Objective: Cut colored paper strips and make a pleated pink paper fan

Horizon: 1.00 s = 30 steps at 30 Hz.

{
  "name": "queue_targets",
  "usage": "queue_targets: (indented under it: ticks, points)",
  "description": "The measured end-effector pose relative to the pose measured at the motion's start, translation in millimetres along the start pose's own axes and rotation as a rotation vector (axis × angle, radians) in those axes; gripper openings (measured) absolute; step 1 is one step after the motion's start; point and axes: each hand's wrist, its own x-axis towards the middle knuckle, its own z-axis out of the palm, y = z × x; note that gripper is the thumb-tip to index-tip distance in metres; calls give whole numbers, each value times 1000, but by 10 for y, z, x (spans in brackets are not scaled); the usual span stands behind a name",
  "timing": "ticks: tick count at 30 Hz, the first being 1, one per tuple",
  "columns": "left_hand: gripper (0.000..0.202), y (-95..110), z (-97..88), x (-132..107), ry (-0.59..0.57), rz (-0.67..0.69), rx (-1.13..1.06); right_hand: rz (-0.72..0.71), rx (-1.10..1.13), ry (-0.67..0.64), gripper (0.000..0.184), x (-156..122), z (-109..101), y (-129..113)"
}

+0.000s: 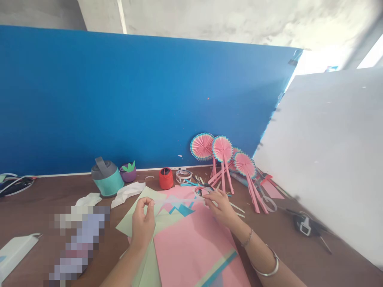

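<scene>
A clear strip, which looks like tape (179, 200), is stretched level between my two hands. Its left end is pinched by the thumb and forefinger of my left hand (143, 221). The fingers of my right hand (220, 207) close on the other end. Under the strip lie green paper (143, 202) and scraps of blue paper (182, 210). Nearer to me is a pink paper sheet (191, 247), with a cream and blue band (220, 269) across its lower right. Just behind my right hand, a ring-shaped roll (200, 191) is partly hidden.
Pink folded paper fans (222, 148) lean against the blue partition (134, 99). Along the back stand a teal and grey container (108, 179), a purple pot (128, 173), a red container (166, 178) and tape rolls (183, 175). A black and white object (304, 225) lies right; a white box (18, 253), left.
</scene>
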Motion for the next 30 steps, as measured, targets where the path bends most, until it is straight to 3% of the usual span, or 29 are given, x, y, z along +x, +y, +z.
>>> queue_targets:
  ticks: [11,19,25,30]
  points:
    - [20,70,-8,-50,37,67,55,41,-11,60,22,19,-35,-26]
    - [19,91,-22,-82,67,135,93,-7,36,85,25,31,-69,-50]
    - [7,143,-5,-139,191,435,104,15,85,196,25,35,-88,-111]
    - [10,263,-91,-132,242,752,197,200,323,255,24,42,-60,-159]
